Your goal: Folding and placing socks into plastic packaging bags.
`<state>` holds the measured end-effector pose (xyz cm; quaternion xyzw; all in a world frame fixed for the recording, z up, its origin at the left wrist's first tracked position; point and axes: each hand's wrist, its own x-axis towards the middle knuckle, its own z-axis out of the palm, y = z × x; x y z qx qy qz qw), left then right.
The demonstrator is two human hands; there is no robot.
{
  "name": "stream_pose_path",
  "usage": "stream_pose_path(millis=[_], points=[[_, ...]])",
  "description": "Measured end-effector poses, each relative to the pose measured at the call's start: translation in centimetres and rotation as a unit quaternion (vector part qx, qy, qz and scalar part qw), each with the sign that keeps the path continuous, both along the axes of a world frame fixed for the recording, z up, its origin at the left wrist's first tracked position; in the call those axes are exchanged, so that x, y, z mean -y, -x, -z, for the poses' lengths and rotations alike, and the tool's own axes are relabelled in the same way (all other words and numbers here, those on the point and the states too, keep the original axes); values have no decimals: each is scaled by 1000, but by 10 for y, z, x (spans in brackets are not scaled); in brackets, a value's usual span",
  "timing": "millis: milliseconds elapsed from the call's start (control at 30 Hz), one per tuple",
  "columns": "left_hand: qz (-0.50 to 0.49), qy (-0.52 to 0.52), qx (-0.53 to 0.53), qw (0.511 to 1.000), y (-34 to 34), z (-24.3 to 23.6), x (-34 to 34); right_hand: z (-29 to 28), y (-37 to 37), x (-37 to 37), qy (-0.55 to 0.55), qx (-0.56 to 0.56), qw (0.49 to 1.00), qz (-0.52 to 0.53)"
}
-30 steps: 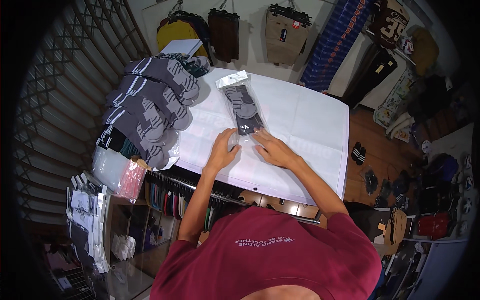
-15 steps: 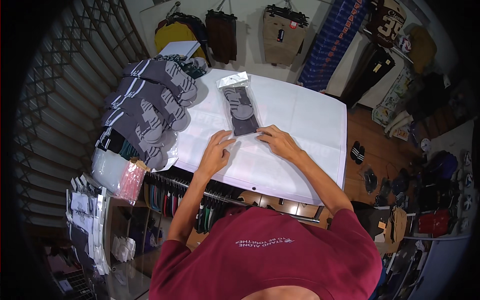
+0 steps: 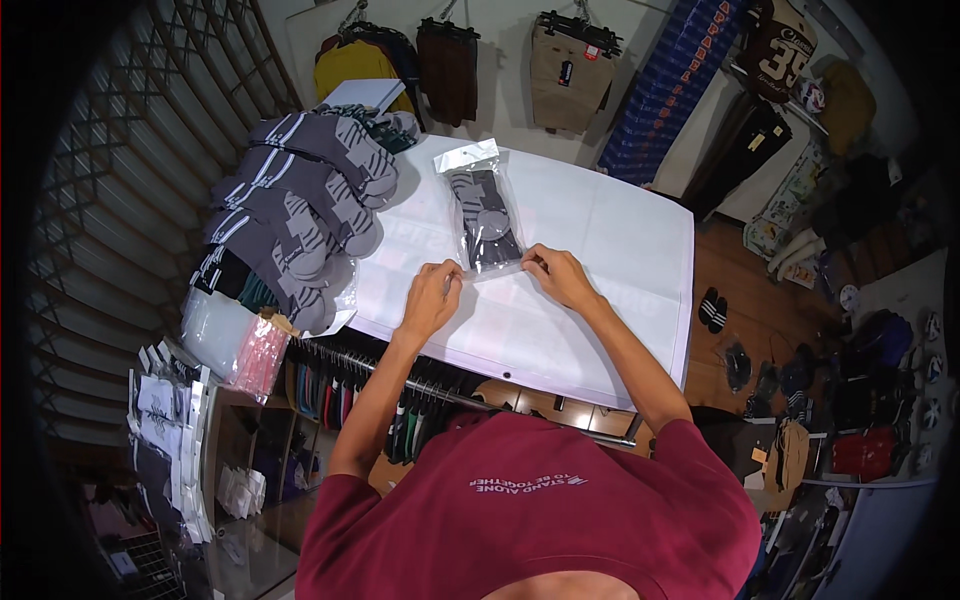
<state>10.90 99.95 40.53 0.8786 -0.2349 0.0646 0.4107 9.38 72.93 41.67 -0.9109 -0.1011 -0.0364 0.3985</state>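
A clear plastic bag [image 3: 483,258] with a white top strip lies on the white-covered table, and a folded pair of dark and light grey socks [image 3: 480,205] is inside it. My left hand [image 3: 434,300] is closed in a pinch at the bag's near left corner. At the near right corner, my right hand [image 3: 560,277] pinches the bag between thumb and fingers. The bag's near edge is drawn between both hands. To the left is a heap of grey socks [image 3: 320,195] with white stripes, in overlapping bundles.
The white table [image 3: 610,310] has its near edge below my hands. Beside the sock heap sit clear and pink plastic packs [image 3: 258,355]. Clothes hang on a rail [image 3: 410,385] under the near edge. Sandals [image 3: 713,310] lie on the wooden floor at right.
Both hands have gone from loosely spread fingers to pinching the bag's near corners. The socks sit slightly farther from the bag's near edge, and its plastic looks more wrinkled.
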Motion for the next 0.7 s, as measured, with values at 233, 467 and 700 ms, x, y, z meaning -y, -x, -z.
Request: stream_pose_path(millis=[233, 467, 700], points=[[-40, -8, 15, 999, 0, 3, 11, 2, -11, -3, -44, -27, 998, 38], [-82, -18, -9, 996, -10, 5, 13, 10, -25, -4, -42, -74, 994, 65], [-134, -102, -7, 986, -19, 5, 24, 6, -30, -13, -11, -117, 984, 132]])
